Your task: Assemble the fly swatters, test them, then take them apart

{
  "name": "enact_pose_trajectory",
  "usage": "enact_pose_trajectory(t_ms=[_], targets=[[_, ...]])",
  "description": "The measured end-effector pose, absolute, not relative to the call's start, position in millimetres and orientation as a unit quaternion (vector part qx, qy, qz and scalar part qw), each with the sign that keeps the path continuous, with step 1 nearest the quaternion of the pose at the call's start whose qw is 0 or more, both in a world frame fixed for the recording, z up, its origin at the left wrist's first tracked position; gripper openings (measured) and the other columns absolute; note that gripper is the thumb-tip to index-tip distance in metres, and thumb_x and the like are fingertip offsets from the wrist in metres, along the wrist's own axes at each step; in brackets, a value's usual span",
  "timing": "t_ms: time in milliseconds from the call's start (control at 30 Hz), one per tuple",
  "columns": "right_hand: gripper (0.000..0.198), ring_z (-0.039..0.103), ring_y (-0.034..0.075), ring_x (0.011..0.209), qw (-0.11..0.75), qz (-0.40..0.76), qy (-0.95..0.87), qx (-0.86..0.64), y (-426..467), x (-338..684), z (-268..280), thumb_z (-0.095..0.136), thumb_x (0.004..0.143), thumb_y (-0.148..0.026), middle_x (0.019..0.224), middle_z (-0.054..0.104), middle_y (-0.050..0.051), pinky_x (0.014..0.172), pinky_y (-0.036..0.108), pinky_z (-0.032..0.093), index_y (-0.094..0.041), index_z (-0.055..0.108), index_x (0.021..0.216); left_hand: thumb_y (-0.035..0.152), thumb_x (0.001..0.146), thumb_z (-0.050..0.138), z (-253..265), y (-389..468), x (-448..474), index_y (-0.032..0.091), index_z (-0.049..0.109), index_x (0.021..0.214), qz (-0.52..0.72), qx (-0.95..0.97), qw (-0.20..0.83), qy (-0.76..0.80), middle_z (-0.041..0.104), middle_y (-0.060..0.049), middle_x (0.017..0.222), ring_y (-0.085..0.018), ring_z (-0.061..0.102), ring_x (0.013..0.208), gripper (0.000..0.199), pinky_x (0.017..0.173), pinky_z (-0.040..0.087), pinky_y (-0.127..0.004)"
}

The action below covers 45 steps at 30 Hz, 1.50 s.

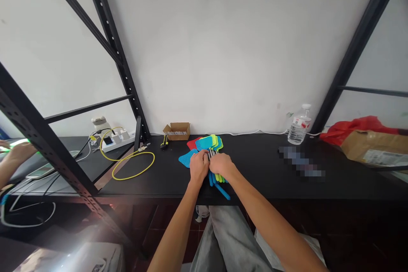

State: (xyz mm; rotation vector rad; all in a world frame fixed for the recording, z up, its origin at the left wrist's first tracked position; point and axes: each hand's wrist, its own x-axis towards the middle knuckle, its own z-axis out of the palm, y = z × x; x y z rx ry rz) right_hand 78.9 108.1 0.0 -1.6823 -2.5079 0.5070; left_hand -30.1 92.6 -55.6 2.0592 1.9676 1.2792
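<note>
Several fly swatters lie bunched on the black table, with blue [187,159], red [193,143] and yellow-green [219,141] mesh heads toward the wall. My left hand [199,166] is closed at the left side of the bunch, by the striped metal shafts [211,152]. Close beside it, my right hand [220,165] wraps around the shafts from the right. Blue and yellow-green handles stick out below my hands, and one blue handle [223,191] angles away toward the front edge. My fingers hide the middle of the bunch.
Behind the swatters stands an open cardboard box [177,131]; a small black-and-yellow object [164,143] lies beside it. A yellow cable [134,177] loops at left, near a power strip [118,142]. A water bottle [299,125] stands at right. Another person's hand [22,152] shows far left.
</note>
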Motion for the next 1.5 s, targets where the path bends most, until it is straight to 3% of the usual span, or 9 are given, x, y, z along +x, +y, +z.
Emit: enact_pose_trajectory(t_ms=[133, 233, 300, 433, 600, 833, 1067, 1367, 1500], targets=[[0.045, 0.064, 0.037, 0.107, 0.040, 0.163, -0.834, -0.526, 100.7, 100.8, 9.3, 0.042, 0.094, -0.045, 0.113, 0.068, 0.020, 0.084, 0.043, 0.050, -0.015, 0.067, 0.117, 0.024, 0.095, 0.033, -57.9, 91.7, -33.1, 0.022, 0.069, 0.100, 0.437, 0.645, 0.045, 0.626, 0.071, -0.004, 0.088, -0.020, 0.062, 0.078, 0.036, 0.069, 0.042, -0.029], [0.067, 0.057, 0.037, 0.117, 0.068, 0.176, -0.851, -0.489, 90.0, 122.5, -0.6, 0.041, 0.091, -0.061, 0.130, 0.059, 0.018, 0.088, 0.044, 0.048, -0.022, 0.044, 0.144, 0.027, 0.096, 0.033, -58.7, 92.1, -33.6, 0.022, 0.068, 0.099, 0.466, 0.625, 0.059, 0.623, 0.071, -0.004, 0.088, -0.019, 0.063, 0.080, 0.036, 0.069, 0.042, -0.028], [0.082, 0.045, 0.038, 0.131, 0.099, 0.187, -0.864, -0.457, 81.9, 134.7, -12.9, 0.043, 0.087, -0.069, 0.147, 0.043, 0.017, 0.095, 0.045, 0.044, -0.025, 0.027, 0.154, 0.028, 0.096, 0.033, -57.3, 91.3, -33.7, 0.022, 0.068, 0.099, 0.488, 0.605, 0.058, 0.626, 0.071, -0.004, 0.093, -0.020, 0.063, 0.085, 0.035, 0.074, 0.044, -0.029], [0.096, 0.018, 0.039, 0.146, 0.108, 0.201, -0.886, -0.404, 70.5, 147.1, -35.7, 0.049, 0.079, -0.077, 0.163, 0.012, 0.010, 0.111, 0.052, 0.026, -0.032, 0.014, 0.156, 0.024, 0.093, 0.036, -52.4, 78.0, -38.8, 0.021, 0.066, 0.103, 0.484, 0.577, 0.012, 0.658, 0.069, -0.007, 0.105, -0.022, 0.061, 0.101, 0.032, 0.085, 0.045, -0.032], [0.103, 0.001, 0.036, 0.149, 0.106, 0.213, -0.903, -0.358, 66.8, 147.8, -45.5, 0.054, 0.075, -0.079, 0.164, -0.004, 0.003, 0.117, 0.052, 0.013, -0.037, 0.004, 0.156, 0.029, 0.091, 0.042, -49.0, 43.4, -55.8, 0.018, 0.067, 0.112, 0.326, 0.590, -0.046, 0.738, 0.066, -0.012, 0.116, -0.030, 0.058, 0.107, 0.035, 0.087, 0.045, -0.039], [0.116, -0.003, 0.038, 0.149, 0.107, 0.247, -0.908, -0.320, 63.5, 153.1, -39.6, 0.066, 0.065, -0.077, 0.164, -0.004, 0.000, 0.118, 0.053, 0.009, -0.039, 0.005, 0.155, 0.033, 0.095, 0.037, -50.9, 42.0, -60.4, 0.017, 0.064, 0.124, 0.227, 0.637, -0.015, 0.737, 0.058, -0.013, 0.136, -0.032, 0.048, 0.131, 0.043, 0.109, 0.031, -0.048], [0.123, -0.003, 0.038, 0.148, 0.111, 0.274, -0.908, -0.295, 65.3, 157.0, -37.7, 0.077, 0.056, -0.071, 0.164, -0.003, -0.001, 0.119, 0.051, 0.004, -0.038, 0.011, 0.155, 0.034, 0.098, 0.031, -61.5, 75.3, -75.9, 0.019, 0.053, 0.136, 0.177, 0.664, -0.005, 0.727, 0.043, -0.013, 0.150, -0.034, 0.037, 0.140, 0.047, 0.112, 0.023, -0.058], [0.096, 0.010, 0.035, 0.149, 0.160, 0.237, -0.900, -0.328, 63.9, 153.2, -46.7, 0.060, 0.075, -0.073, 0.163, 0.012, 0.001, 0.119, 0.049, 0.014, -0.034, 0.023, 0.154, 0.031, 0.098, 0.029, -56.5, 110.2, -104.7, 0.023, 0.046, 0.142, 0.162, 0.695, 0.036, 0.699, 0.036, -0.008, 0.155, -0.033, 0.028, 0.144, 0.048, 0.113, 0.024, -0.059], [0.091, 0.011, 0.033, 0.149, 0.164, 0.230, -0.898, -0.338, 63.5, 151.8, -47.9, 0.057, 0.079, -0.072, 0.163, 0.014, 0.001, 0.119, 0.048, 0.014, -0.034, 0.024, 0.154, 0.040, 0.100, 0.029, -56.7, 98.9, -93.6, 0.026, 0.045, 0.144, 0.217, 0.690, 0.049, 0.689, 0.033, -0.008, 0.156, -0.031, 0.027, 0.145, 0.049, 0.114, 0.026, -0.054]])
